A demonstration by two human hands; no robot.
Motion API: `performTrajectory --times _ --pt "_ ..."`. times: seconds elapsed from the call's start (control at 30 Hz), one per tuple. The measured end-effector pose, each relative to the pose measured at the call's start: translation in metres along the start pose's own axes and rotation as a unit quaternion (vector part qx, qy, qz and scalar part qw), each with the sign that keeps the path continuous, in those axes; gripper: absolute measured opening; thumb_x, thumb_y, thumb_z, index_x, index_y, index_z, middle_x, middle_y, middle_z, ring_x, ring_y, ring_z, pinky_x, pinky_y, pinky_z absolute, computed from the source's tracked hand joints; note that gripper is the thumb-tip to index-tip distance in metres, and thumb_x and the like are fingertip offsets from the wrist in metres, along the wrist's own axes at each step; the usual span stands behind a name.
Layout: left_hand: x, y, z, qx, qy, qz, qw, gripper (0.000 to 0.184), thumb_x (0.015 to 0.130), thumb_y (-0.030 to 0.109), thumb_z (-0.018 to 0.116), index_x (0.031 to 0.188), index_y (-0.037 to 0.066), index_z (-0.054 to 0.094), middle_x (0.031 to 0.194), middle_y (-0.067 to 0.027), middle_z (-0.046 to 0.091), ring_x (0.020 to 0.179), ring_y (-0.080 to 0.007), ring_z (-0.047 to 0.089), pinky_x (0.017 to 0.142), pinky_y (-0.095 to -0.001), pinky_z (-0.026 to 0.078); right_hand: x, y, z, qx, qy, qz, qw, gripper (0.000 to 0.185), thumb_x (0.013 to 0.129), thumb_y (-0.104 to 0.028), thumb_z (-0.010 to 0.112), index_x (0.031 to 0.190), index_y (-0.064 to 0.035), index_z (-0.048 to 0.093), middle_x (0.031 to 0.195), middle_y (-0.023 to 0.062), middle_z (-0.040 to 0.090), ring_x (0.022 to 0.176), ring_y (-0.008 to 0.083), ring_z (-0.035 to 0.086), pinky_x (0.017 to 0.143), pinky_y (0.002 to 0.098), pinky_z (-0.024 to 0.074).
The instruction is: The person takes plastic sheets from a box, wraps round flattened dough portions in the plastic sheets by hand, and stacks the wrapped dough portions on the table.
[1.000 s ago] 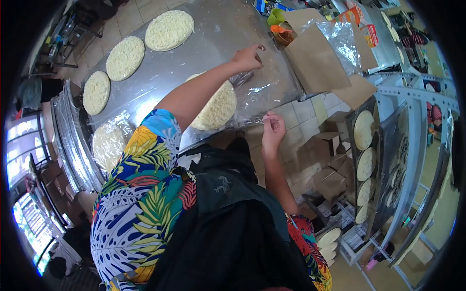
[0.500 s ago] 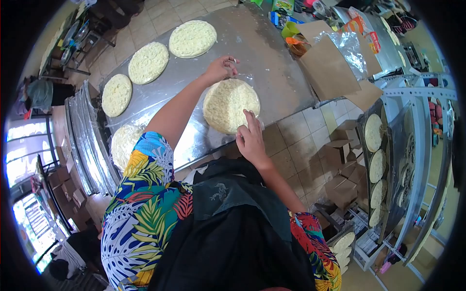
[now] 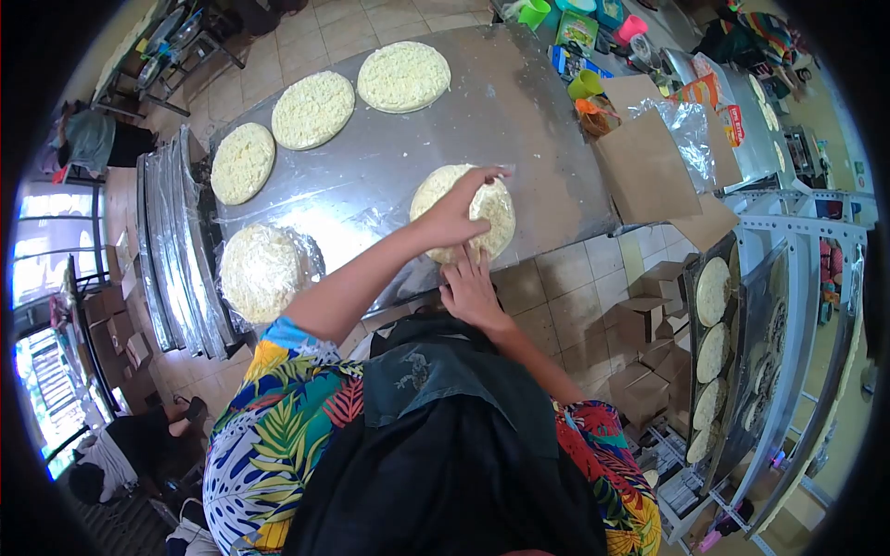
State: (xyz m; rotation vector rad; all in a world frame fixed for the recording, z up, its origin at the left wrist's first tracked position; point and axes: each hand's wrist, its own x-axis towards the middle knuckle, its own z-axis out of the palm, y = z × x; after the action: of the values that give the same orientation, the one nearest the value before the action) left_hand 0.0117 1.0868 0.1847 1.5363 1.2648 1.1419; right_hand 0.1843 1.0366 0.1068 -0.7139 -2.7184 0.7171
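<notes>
A round, pale pizza base [image 3: 499, 218] with a crumbly white topping lies near the front edge of the metal table. A bit of clear plastic film [image 3: 508, 170] shows at its far edge. My left hand [image 3: 454, 215] reaches across the base, fingers stretched to the far edge and thumb apart over the topping. At the near edge is my right hand [image 3: 473, 292], its fingers extended and pointing at the base. Whether the fingertips pinch any film is too small to tell. To the left sits another topped base [image 3: 261, 271] under shiny clear wrap.
Several topped bases, including one [image 3: 404, 77], stand along the table's [image 3: 362, 176] far side. An open cardboard box [image 3: 649, 167] is at the right end. Wrapped trays [image 3: 171, 250] stand upright at left; a metal rack [image 3: 797, 278] holds more bases at right. A person [image 3: 116, 463] is at lower left.
My left hand has come from beyond the base to over its top. My right hand has shifted down to the near edge. The view has turned, showing more of the wrapped base.
</notes>
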Motion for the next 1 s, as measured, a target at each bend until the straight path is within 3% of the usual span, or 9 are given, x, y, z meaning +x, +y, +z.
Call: performTrajectory --times 0.4,0.47,0.57,0.63,0.77,0.8,0.87,0.93,1.0 --pt "-0.067 0.231 -0.057 -0.325 -0.324 0.276 0.844 0.06 0.079 0.018 0.051 0.132 -0.008 0.043 0.137 -0.034 0.03 0.128 -0.0462 0.033 0.105 -0.0507 0.029 0.039 0.026 -0.09 0.046 0.173 0.027 0.984 0.021 0.079 -0.016 0.062 0.097 -0.0065 0.055 0.135 0.0188 0.04 0.13 0.0358 0.033 0.107 0.0569 0.0166" --pt "-0.08 0.245 -0.063 -0.366 -0.32 0.257 0.835 0.049 0.091 0.021 0.041 0.13 -0.008 0.047 0.138 -0.0358 0.029 0.126 -0.049 0.034 0.105 -0.0512 0.029 0.05 0.031 -0.101 0.032 0.179 0.021 0.983 0.022 0.078 -0.015 0.062 0.097 -0.0067 0.055 0.135 0.0177 0.04 0.13 0.0356 0.034 0.107 0.0573 0.0164" --pt "-0.101 0.238 -0.047 -0.349 -0.149 0.411 0.829 0.055 0.073 0.011 0.044 0.118 -0.019 0.05 0.131 -0.0406 0.033 0.12 -0.0543 0.037 0.096 -0.0604 0.035 0.064 0.038 -0.099 0.011 0.207 0.041 0.977 0.023 0.078 -0.012 0.063 0.099 -0.0071 0.055 0.134 0.0165 0.041 0.129 0.0353 0.035 0.109 0.0565 0.0157" --pt "-0.109 0.241 -0.078 -0.279 -0.269 0.327 0.862 0.051 0.085 0.021 0.039 0.12 -0.015 0.051 0.131 -0.0416 0.033 0.118 -0.0544 0.04 0.093 -0.0608 0.037 0.078 0.033 -0.102 0.005 0.191 0.028 0.981 0.022 0.078 -0.012 0.063 0.098 -0.0066 0.056 0.134 0.0159 0.042 0.127 0.0357 0.036 0.108 0.0529 0.0201" --pt "-0.13 0.227 -0.096 -0.166 -0.2 0.292 0.921 0.041 0.091 0.023 0.042 0.121 -0.001 0.058 0.134 -0.0311 0.04 0.121 -0.0433 0.04 0.1 -0.0478 0.035 0.108 0.025 -0.088 0.086 0.114 0.006 0.99 0.036 0.076 -0.017 0.068 0.108 -0.0072 0.054 0.135 0.0161 0.041 0.125 0.0357 0.039 0.106 0.0485 0.0275" --pt "-0.135 0.21 -0.097 -0.107 -0.153 0.28 0.942 0.039 0.086 0.02 0.051 0.119 0.001 0.06 0.133 -0.0283 0.042 0.12 -0.0408 0.042 0.099 -0.044 0.036 0.119 0.016 -0.085 0.091 0.108 -0.001 0.99 0.036 0.076 -0.017 0.068 0.108 -0.0072 0.054 0.135 0.0161 0.041 0.125 0.0357 0.039 0.106 0.0485 0.0275" --pt "-0.15 0.181 -0.089 -0.071 0.011 0.036 0.997 0.049 0.072 0.018 0.071 0.114 0.001 0.053 0.113 -0.0154 0.048 0.112 -0.0267 0.047 0.096 -0.0385 0.037 0.14 -0.007 -0.078 0.088 -0.011 -0.043 0.995 0.052 0.071 -0.019 0.073 0.118 -0.0095 0.051 0.134 0.0161 0.041 0.124 0.0362 0.04 0.104 0.0447 0.0317" --pt "-0.16 0.102 -0.051 -0.116 0.291 -0.14 0.939 0.085 0.062 0.021 0.084 0.126 0.005 0.031 0.105 -0.0062 0.042 0.092 -0.0203 0.043 0.09 -0.0339 0.038 0.156 -0.02 -0.057 0.043 -0.055 -0.079 0.994 0.068 0.068 -0.02 0.076 0.128 -0.013 0.046 0.135 0.0153 0.04 0.124 0.0369 0.04 0.104 0.0438 0.0318" --pt "-0.155 0.042 -0.028 -0.087 0.45 -0.259 0.85 0.112 0.056 0.027 0.088 0.137 0.004 0.014 0.112 -0.0158 0.039 0.104 -0.0259 0.043 0.089 -0.0354 0.039 0.172 -0.035 -0.038 0.008 -0.094 -0.198 0.976 0.075 0.066 -0.012 0.075 0.134 -0.0119 0.042 0.123 0.0147 0.05 0.114 0.0337 0.048 0.098 0.0428 0.0363"
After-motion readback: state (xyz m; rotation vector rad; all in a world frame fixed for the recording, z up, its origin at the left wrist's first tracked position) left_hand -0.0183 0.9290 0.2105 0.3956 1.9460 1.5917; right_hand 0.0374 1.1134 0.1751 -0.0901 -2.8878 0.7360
